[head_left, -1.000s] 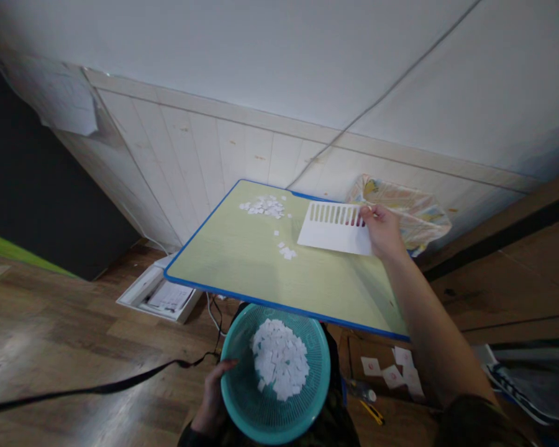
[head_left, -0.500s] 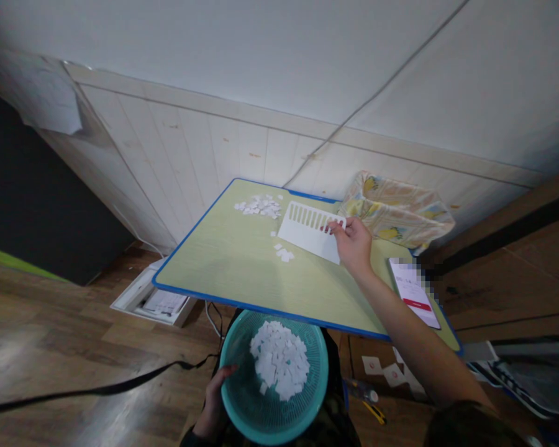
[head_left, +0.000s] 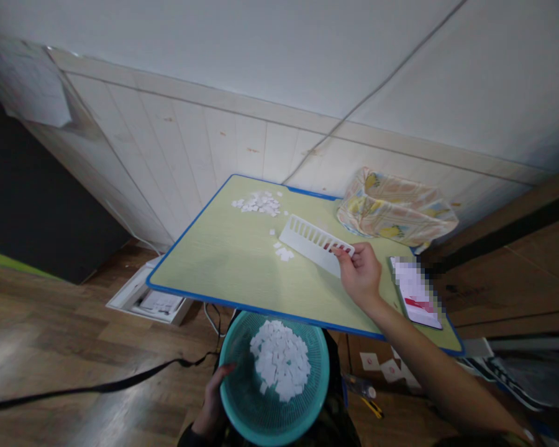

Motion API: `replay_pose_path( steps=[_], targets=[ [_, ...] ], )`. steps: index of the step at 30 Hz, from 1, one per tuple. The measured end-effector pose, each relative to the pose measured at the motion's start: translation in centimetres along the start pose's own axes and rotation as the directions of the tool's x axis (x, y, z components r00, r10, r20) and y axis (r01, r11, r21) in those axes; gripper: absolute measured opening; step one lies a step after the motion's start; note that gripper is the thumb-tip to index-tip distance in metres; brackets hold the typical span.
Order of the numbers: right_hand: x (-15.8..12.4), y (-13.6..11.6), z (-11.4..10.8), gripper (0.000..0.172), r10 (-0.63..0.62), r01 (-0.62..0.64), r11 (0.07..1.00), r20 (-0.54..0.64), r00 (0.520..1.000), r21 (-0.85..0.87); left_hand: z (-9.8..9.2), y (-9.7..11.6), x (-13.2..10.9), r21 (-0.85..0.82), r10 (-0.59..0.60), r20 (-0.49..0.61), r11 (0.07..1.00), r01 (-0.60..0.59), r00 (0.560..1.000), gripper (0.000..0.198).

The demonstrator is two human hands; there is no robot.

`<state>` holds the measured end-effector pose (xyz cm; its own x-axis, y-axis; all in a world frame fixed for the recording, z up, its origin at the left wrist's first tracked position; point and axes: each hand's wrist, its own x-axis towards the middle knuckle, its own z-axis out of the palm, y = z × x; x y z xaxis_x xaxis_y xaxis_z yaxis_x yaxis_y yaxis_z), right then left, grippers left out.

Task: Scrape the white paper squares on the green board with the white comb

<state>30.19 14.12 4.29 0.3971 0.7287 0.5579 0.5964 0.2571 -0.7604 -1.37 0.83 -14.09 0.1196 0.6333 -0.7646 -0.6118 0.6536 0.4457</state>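
My right hand [head_left: 361,273] is closed on the slotted end of a white plastic plate [head_left: 310,248] with a row of openings along its far side. The plate is tilted over the table [head_left: 223,261], just right of a few small white paper pieces [head_left: 284,252]. A larger heap of such pieces [head_left: 258,203] lies near the table's back left. Below the table's front edge, my left hand [head_left: 214,397] grips the rim of a teal basket [head_left: 235,403]. Many white pieces [head_left: 282,360] fill the basket's middle.
A patterned cloth-lined bin [head_left: 395,214] stands at the table's back right, against the wall. A phone [head_left: 414,295] lies at the right edge. On the floor are an open white box [head_left: 144,301] at left and a yellow cutter [head_left: 371,408] at right.
My right hand has come nearer to me and slightly right, tilting the white plate flatter. My left hand and the basket look the same.
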Motion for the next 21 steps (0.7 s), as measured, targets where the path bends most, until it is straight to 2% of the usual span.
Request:
replay_pose_path(
  steps=[5,8,12,16,19,21],
  targets=[
    [-0.2,0.0,0.2,0.028,-0.071,0.074,0.988,0.028,0.997,-0.133,0.0,0.1,0.0,0.014,-0.016,0.0,1.0,0.016,1.0,0.009],
    [-0.2,0.0,-0.3,0.028,-0.162,0.164,0.952,0.032,0.986,-0.257,0.1,0.1,0.0,0.021,-0.018,-0.001,1.0,0.018,1.0,0.009],
    [-0.4,0.1,-1.5,0.027,-0.306,0.286,0.863,0.021,0.952,-0.416,0.2,0.3,0.0,0.013,-0.011,-0.002,1.0,0.011,1.0,0.009],
    [-0.8,-0.3,-1.5,0.017,-0.433,0.394,0.797,0.022,0.901,-0.458,0.4,0.4,-0.3,0.016,-0.011,0.01,1.0,0.011,1.0,0.009],
    [-1.2,-1.1,-0.2,0.009,-0.513,0.524,0.755,0.143,0.846,-0.393,0.7,0.5,-0.5,0.028,-0.012,0.013,1.0,0.011,1.0,0.009],
    [-1.5,-1.6,0.9,0.01,-0.559,0.623,0.721,0.278,0.781,-0.302,0.9,0.5,-0.7,0.038,-0.014,0.008,0.999,0.013,1.0,0.009]
  ],
)
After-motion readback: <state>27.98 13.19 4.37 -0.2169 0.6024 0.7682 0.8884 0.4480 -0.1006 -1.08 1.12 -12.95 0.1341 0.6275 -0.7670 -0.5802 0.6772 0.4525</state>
